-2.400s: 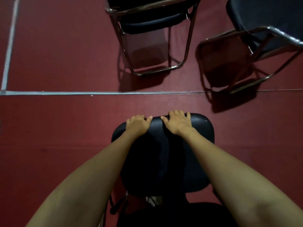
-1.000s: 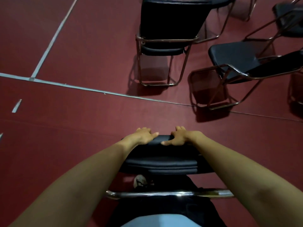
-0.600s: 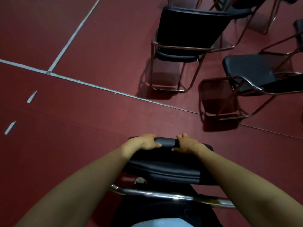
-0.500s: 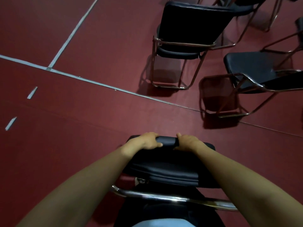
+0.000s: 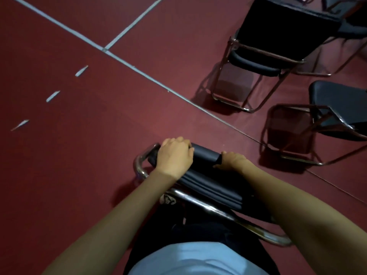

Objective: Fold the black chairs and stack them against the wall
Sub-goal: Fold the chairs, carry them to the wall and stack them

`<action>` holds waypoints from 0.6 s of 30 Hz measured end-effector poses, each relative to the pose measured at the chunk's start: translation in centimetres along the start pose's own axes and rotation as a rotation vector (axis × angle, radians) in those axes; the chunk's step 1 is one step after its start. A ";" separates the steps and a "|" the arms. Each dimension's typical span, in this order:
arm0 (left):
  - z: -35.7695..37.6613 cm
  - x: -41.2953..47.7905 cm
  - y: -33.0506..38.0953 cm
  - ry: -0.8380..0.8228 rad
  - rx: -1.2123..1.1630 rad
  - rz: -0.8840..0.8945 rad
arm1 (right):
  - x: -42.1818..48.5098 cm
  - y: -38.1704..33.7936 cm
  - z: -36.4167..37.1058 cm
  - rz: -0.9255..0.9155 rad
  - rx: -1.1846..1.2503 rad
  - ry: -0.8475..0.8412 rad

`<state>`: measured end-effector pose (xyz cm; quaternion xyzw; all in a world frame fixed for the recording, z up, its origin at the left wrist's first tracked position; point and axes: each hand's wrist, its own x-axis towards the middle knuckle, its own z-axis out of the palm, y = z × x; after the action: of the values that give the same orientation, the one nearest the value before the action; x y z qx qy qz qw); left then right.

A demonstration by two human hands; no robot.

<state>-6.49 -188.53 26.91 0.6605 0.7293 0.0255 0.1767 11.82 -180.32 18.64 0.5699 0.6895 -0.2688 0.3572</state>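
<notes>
- The folded chair stands edge-up right in front of the person's legs, its black pads pressed flat together and its chrome frame curving round the left end.
- A second stretch of the same chrome tubing runs on a slant below the pads, close to the person's thighs; whether the chair's feet touch the floor cannot be told, since its lower part is hidden.
- The left hand grips the top edge of the pads near the left corner — fingers curled over the far side, knuckles up.
- The right hand grips the same top edge further right, thumb on the near face and fingers wrapped over the far edge.
- A bare strip of black pad shows between the two hands.
- An open chair stands at upper right, its back turned toward the camera, on thin metal legs that throw a shadow on the floor.
- A second open chair sits just beside it at the right edge, seat flat, well apart from the folded one.
- The floor is dark red, crossed by pale lines that meet in a T at upper left, with three short pale dashes in a row at far left.
- A shoe peeks out under the left forearm; it carries a light-and-dark marking — too blurred to read.
- The person wears a light blue shirt and dark trousers.
</notes>
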 end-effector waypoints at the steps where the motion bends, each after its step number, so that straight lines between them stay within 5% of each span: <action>1: 0.7 -1.3 0.7 0.062 0.013 -0.009 | 0.1 0.1 0.0 -0.014 -0.013 0.017; 7: 5.3 -6.2 4.3 0.624 -0.138 -0.225 | 0.8 0.5 0.9 -0.040 -0.039 0.151; 12: 6.3 -7.2 6.7 0.683 -0.329 -0.794 | 0.9 1.1 1.4 -0.115 -0.039 0.208; 18: 6.3 -9.0 7.1 0.700 -0.544 -1.022 | -0.4 0.6 3.3 -0.334 -0.266 0.296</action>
<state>2.70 -197.66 24.96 0.1175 0.9318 0.3339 0.0800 13.02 -183.05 17.00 0.4292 0.8481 -0.1447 0.2747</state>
